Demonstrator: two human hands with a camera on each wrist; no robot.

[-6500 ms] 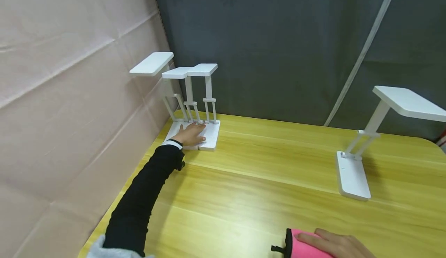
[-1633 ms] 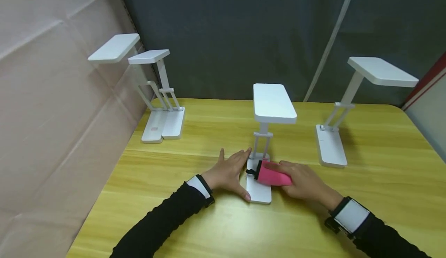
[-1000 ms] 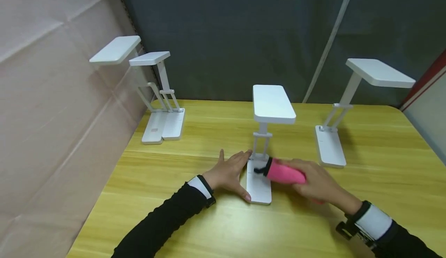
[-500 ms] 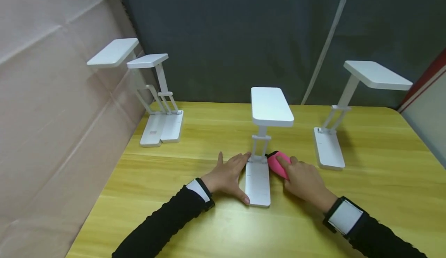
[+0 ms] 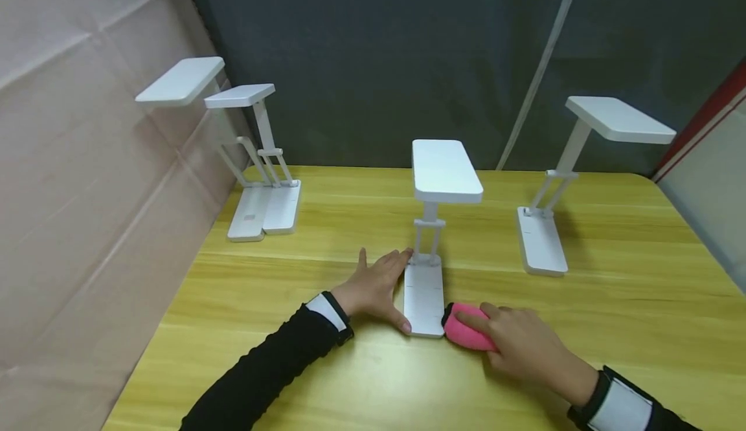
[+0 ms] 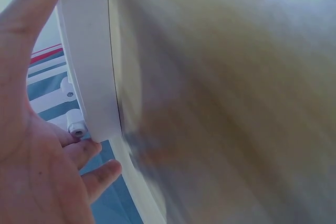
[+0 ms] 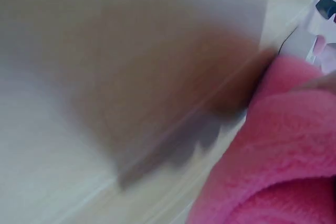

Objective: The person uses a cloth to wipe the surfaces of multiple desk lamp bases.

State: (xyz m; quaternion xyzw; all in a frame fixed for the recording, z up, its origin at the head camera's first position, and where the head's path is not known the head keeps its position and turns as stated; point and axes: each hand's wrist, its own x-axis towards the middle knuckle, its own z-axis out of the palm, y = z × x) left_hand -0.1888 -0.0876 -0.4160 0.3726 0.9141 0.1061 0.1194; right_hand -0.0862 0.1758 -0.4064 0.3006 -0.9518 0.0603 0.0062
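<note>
Middle stand (image 5: 429, 223) (head view): Stands upright on the table (image 5: 326, 379), white base (image 5: 424, 298) between both hands; presumably placed there for easy reach.
Left hand (image 5: 375, 288) (head view): Rests with fingers straight and splayed apart along the base's left side, thumb at the near corner; likely to brace against sideways pushing.
Right hand (image 5: 527, 347) (head view): Clamped on the pink cloth (image 5: 467, 326), fingers curled over the top; cloth tip at the base's near right corner, probably bunched to reach the side.
Paired stands (image 5: 282, 209) and right stand (image 5: 541, 243) (head view): Stand upright farther back, well apart from both hands, perhaps to leave working room.
Base edge (left wrist view): Runs close beside the palm, fingertips near the hinge bolts (image 6: 79, 130); no curl round it, so seemingly steadied, not gripped.
Pink cloth (right wrist view): Fills the lower right in soft folds; too little of the hand shown here to tell the grip.
</note>
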